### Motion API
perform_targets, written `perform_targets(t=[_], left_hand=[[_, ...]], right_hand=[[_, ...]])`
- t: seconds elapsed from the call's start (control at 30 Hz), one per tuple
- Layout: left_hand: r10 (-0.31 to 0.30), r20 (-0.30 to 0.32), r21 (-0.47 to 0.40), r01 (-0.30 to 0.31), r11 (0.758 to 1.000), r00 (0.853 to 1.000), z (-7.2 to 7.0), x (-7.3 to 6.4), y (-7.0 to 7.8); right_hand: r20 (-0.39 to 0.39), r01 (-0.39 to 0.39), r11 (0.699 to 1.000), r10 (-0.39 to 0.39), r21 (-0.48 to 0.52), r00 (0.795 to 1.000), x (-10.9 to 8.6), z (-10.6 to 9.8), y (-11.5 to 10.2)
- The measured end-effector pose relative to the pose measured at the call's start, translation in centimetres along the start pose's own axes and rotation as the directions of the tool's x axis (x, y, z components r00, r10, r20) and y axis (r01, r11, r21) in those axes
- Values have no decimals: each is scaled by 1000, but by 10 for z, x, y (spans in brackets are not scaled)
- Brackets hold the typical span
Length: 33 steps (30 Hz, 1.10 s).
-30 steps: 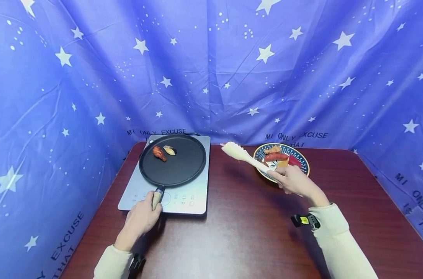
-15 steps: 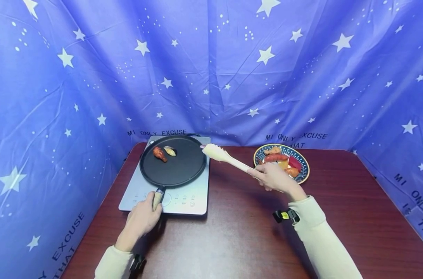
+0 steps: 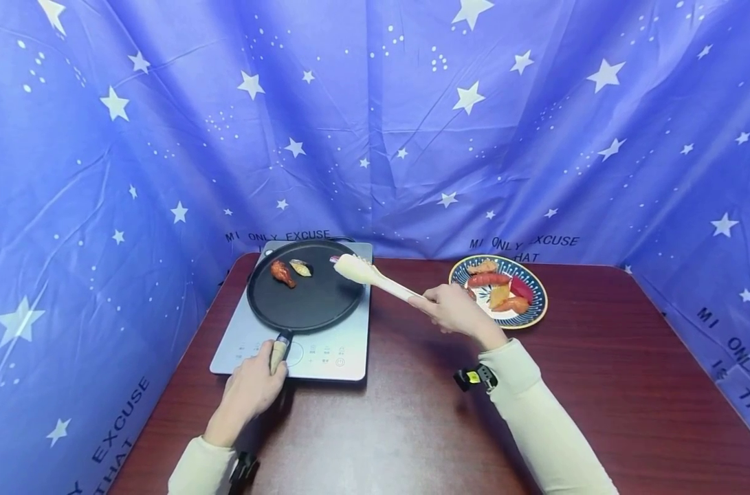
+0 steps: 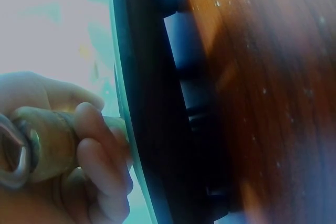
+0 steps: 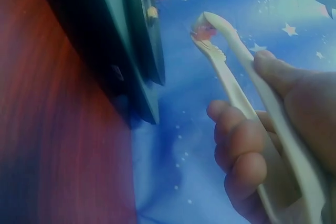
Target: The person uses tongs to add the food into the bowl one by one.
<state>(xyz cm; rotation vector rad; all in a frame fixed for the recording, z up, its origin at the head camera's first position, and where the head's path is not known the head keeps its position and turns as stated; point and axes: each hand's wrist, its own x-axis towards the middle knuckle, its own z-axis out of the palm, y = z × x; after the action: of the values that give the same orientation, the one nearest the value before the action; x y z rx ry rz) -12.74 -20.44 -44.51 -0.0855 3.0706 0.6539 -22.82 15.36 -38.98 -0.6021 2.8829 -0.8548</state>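
Note:
My left hand (image 3: pixel 254 385) grips the wooden handle (image 3: pixel 278 352) of a round black frying pan (image 3: pixel 319 302); the handle's ringed end shows in the left wrist view. In the pan lie a brown chicken drumstick (image 3: pixel 282 273) and a small yellowish piece with a dark edge (image 3: pixel 301 267). My right hand (image 3: pixel 458 311) holds cream-coloured tongs (image 3: pixel 383 282), thumb on one arm and curled fingers on the other. Their tips pinch a small pinkish-red piece of food (image 5: pixel 206 31), mostly hidden in the head view. The tips overlap the pan's right side there.
The pan sits on a silver induction cooker (image 3: pixel 344 364) at the left of the dark red wooden table (image 3: pixel 412 412). A patterned plate (image 3: pixel 540 292) at the back right bears sausage and several other food pieces. A blue star-printed curtain (image 3: pixel 375 137) surrounds the table.
My right hand has carried the tongs and the pinkish-red piece left, from over the plate to the pan's right side. My left hand stays on the pan handle.

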Motion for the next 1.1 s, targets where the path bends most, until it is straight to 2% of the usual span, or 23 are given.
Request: perform_targets(t=[0.17, 0.47, 0.83, 1.1], left_hand=[[1, -6, -4, -1, 1000, 1000, 0, 0, 0], [15, -29, -2, -15, 1000, 999, 0, 4, 1], [11, -29, -1, -12, 1000, 1000, 1, 2, 1], [4, -24, -2, -4, 1000, 1000, 1, 0, 0]], right_hand=[[-25, 30, 996, -32, -81, 999, 12, 9, -4], [-92, 27, 981, -45, -190, 995, 27, 19, -10], [-102, -24, 972, 0, -235, 995, 35, 35, -12], [-103, -27, 967, 1, -252, 995, 44, 43, -16]])
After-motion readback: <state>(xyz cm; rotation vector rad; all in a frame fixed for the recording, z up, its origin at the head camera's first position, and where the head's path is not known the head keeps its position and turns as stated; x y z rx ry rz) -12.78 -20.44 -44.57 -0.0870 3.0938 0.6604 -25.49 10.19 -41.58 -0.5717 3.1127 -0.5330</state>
